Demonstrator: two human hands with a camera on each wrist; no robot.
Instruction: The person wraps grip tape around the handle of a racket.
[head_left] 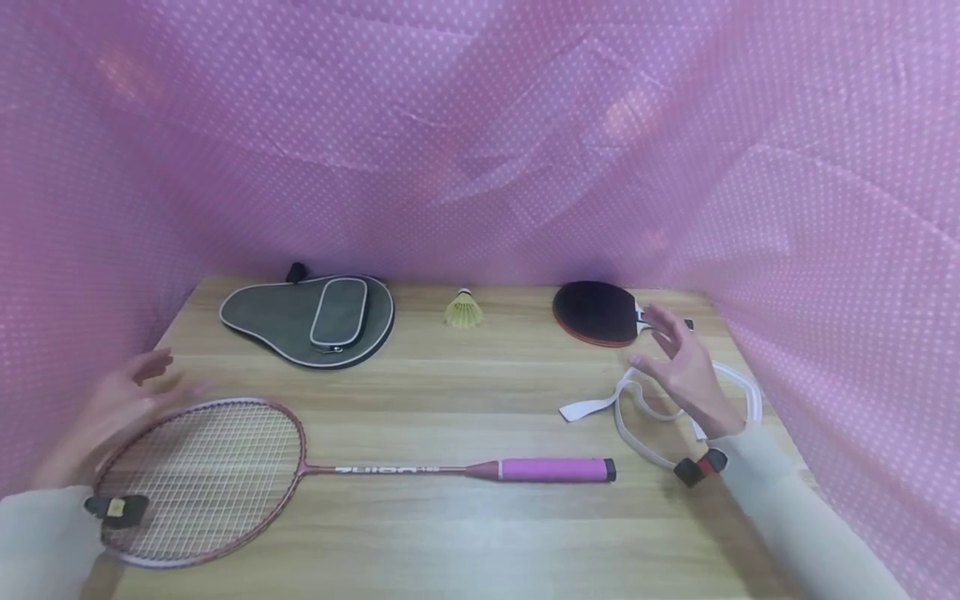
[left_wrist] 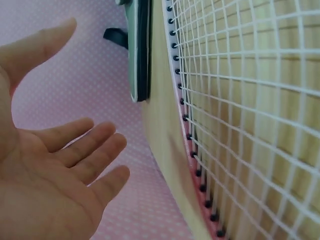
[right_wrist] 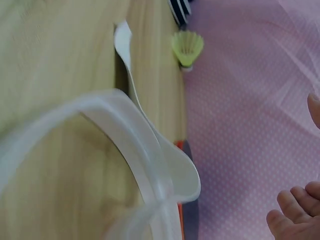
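— Pink-framed, a badminton racket [head_left: 225, 479] is laid flat on the wooden table [head_left: 450, 533]; mirrored lettering on its shaft cannot be read.

— And the hands?

— The left hand [head_left: 120, 408] is spread beside the racket head, nothing held. The right hand [head_left: 686, 371] is opened above a white strap [head_left: 637, 417], whose far loop is partly hidden.

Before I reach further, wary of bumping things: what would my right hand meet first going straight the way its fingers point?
Probably the table tennis bat; the right hand points toward its handle, though height is unclear.
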